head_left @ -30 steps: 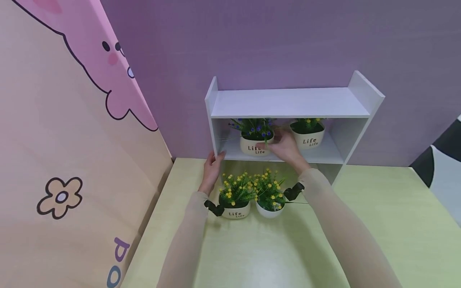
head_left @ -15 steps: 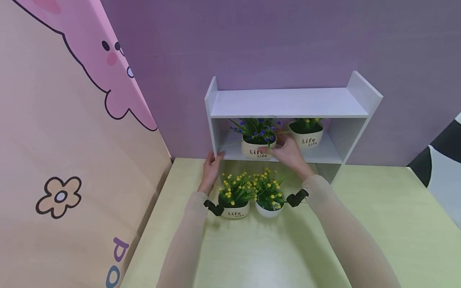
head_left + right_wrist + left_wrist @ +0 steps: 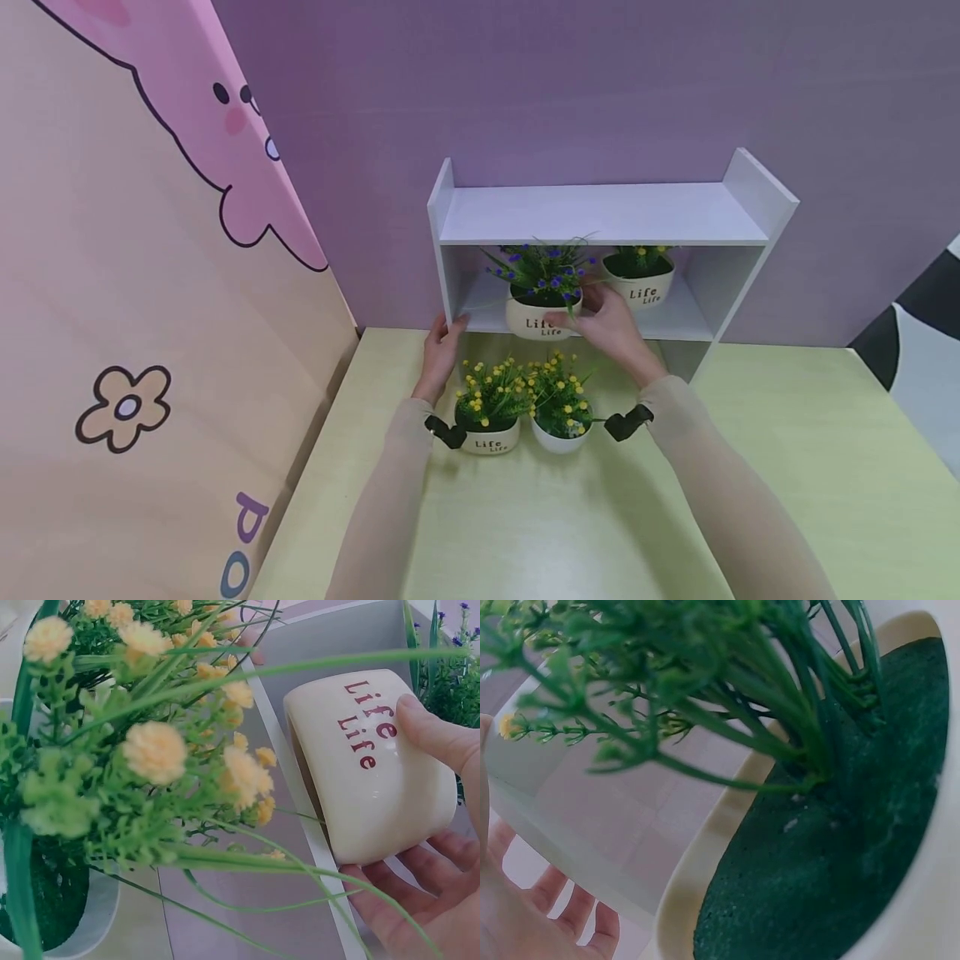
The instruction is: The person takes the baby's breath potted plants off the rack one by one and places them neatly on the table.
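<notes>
In the head view my right hand (image 3: 613, 327) grips a cream "Life" pot (image 3: 522, 315) of purple-blue flowers, thumb across its front and fingers round its right side. The pot overlaps the front edge of the white shelf's middle board (image 3: 487, 315). From the right wrist, the thumb lies on the lettered face of the pot (image 3: 360, 780), with the other fingers (image 3: 427, 877) at its far side. My left hand (image 3: 438, 360) holds the shelf's left side panel (image 3: 442, 267) low down; the left wrist view shows its fingers (image 3: 574, 907) bent at the panel's edge.
Another cream pot (image 3: 641, 292) with yellow flowers stands on the middle board, right of my right hand. Two yellow-flowered pots, one cream (image 3: 491, 442) and one white (image 3: 558, 443), stand on the table (image 3: 525, 517) before the shelf. Walls are behind and left.
My right hand has drawn the purple-blue flower pot forward and slightly right, to the board's front edge. My left hand has stayed on the side panel.
</notes>
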Tool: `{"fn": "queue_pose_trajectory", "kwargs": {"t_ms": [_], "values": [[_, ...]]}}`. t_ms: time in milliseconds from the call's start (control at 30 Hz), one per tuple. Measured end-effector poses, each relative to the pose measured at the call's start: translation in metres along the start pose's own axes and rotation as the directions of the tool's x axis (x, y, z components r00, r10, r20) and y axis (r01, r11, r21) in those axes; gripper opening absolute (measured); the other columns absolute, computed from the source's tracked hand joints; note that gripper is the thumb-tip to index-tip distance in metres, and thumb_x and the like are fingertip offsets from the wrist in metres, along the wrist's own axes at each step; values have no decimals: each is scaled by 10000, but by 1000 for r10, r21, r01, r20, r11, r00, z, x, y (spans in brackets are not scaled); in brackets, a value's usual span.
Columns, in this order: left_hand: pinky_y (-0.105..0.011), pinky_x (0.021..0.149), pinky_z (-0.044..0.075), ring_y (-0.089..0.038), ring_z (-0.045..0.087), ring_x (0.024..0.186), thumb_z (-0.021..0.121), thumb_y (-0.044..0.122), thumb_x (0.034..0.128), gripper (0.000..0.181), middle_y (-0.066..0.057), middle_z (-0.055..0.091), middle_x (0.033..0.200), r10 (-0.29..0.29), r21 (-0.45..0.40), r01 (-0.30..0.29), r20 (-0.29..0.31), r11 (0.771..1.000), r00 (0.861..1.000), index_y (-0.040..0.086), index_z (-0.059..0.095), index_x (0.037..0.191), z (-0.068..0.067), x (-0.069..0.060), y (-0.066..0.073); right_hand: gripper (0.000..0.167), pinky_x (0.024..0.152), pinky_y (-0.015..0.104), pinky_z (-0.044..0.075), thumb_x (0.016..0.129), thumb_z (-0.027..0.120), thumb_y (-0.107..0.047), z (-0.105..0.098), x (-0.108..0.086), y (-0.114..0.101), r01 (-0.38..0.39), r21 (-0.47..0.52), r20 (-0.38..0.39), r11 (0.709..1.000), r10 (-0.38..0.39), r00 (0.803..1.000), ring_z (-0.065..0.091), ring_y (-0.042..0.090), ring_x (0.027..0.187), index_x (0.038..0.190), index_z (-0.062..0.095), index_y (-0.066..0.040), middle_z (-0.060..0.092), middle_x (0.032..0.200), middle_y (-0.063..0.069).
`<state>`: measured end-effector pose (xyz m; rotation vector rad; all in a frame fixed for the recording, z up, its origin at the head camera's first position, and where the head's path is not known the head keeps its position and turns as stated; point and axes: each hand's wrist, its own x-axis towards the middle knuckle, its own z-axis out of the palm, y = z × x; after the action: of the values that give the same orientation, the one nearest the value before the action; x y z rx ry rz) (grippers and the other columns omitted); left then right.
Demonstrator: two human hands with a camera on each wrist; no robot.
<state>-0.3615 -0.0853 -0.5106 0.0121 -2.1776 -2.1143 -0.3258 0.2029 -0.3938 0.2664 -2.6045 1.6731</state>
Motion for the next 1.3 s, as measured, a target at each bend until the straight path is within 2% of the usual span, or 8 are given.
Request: {"fn": "queue_pose_trajectory", "kwargs": {"t_ms": [200, 400, 600, 833, 1300], "values": [[-626, 1143, 433, -385, 529, 1403, 614, 544, 1040, 691, -205, 538, 1505, 7, 19, -7, -2, 1000, 1000, 261, 424, 1641, 0, 0, 0, 1064, 1252, 530, 372, 877, 888, -441, -1, -5, 0, -15, -23, -2, 1000, 15, 1000, 429, 415, 1540, 1676, 294, -66, 402, 1692, 195], [-628, 1138, 438, -393, 529, 1404, 606, 550, 1041, 696, -208, 537, 1508, 11, 23, -11, 0, 1000, 1000, 257, 420, 1643, -1, 1, -2, 1074, 1233, 545, 394, 867, 895, -448, -4, -10, 0, -25, -21, -6, 999, 25, 1000, 444, 431, 1527, 1671, 298, -60, 425, 1675, 205], [-623, 1140, 430, -402, 517, 1417, 601, 570, 1038, 702, -192, 533, 1504, -4, 17, 4, -6, 1000, 1000, 250, 426, 1638, -1, 0, -2, 1135, 1248, 556, 367, 873, 884, -470, -8, -18, 0, -43, -34, 12, 998, 44, 999, 402, 442, 1550, 1700, 215, -74, 338, 1722, 198], [-620, 1135, 435, -379, 524, 1406, 586, 587, 1040, 726, -195, 526, 1516, 7, 38, -6, -10, 999, 1000, 245, 401, 1653, 1, 1, -2, 1166, 1257, 561, 351, 880, 866, -505, -13, -25, 1, -54, -61, 7, 997, 54, 999, 363, 451, 1569, 1712, 166, -83, 268, 1750, 196], [-605, 1125, 431, -382, 523, 1394, 584, 579, 1040, 695, -212, 539, 1490, 13, 42, -13, -18, 999, 1000, 220, 456, 1622, 2, 0, 0, 1086, 1240, 573, 372, 895, 867, -449, -19, -33, 1, -30, -44, -1, 999, 30, 1000, 399, 440, 1554, 1698, 234, -83, 359, 1712, 201]]}}
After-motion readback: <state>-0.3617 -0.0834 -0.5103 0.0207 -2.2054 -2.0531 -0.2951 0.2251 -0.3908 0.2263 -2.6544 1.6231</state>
